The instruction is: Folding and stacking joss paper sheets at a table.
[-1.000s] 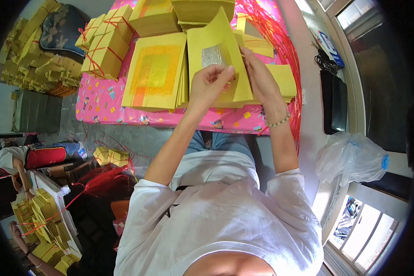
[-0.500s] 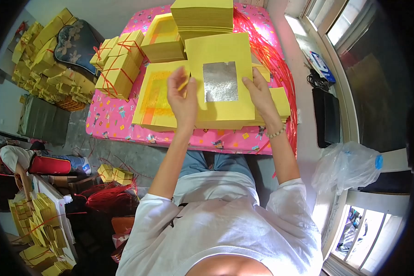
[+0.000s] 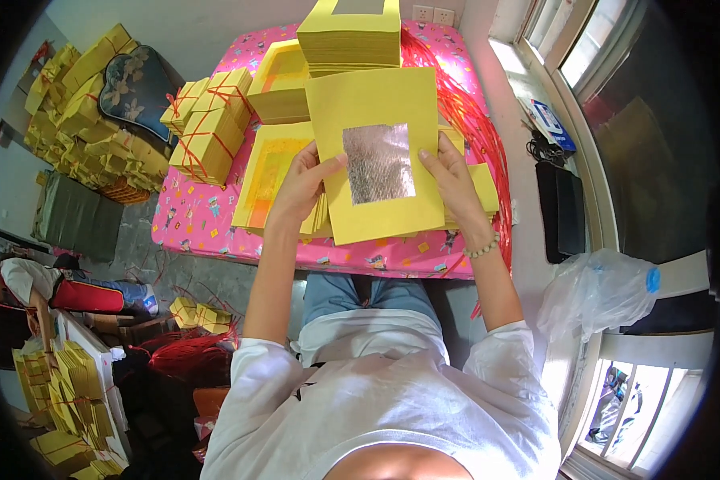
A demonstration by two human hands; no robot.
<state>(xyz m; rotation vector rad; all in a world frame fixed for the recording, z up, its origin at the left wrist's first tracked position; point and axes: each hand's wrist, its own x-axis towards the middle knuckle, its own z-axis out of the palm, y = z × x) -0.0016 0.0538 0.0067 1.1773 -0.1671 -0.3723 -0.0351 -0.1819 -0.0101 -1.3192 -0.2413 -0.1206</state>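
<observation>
Upright in front of me is a piece of yellow joss paper [image 3: 376, 100] with a silver foil square [image 3: 378, 164] in its middle. My left hand [image 3: 300, 188] grips its left edge, thumb on the front face. On the opposite edge my right hand [image 3: 456, 180] has its thumb on the front and its fingers behind. Whether it is one sheet or several held together, I cannot tell. Behind and to the left lies a yellow stack with an orange and gold print [image 3: 268, 180]. A tall yellow paper stack [image 3: 348, 50] rises beyond, a grey patch on top.
Red-tied yellow bundles [image 3: 208, 144] sit on the left of the pink-covered bed [image 3: 192, 220]. Long red strings [image 3: 488, 148] trail along its right side. A clear plastic bag [image 3: 596, 292] is at the right. At lower left, another person [image 3: 36, 280] reaches toward yellow stacks [image 3: 80, 376].
My left hand, apart from the paper before, now grips its left edge. The joss paper has come nearer to me and tilted slightly. The tall stack's grey-patched top shows now.
</observation>
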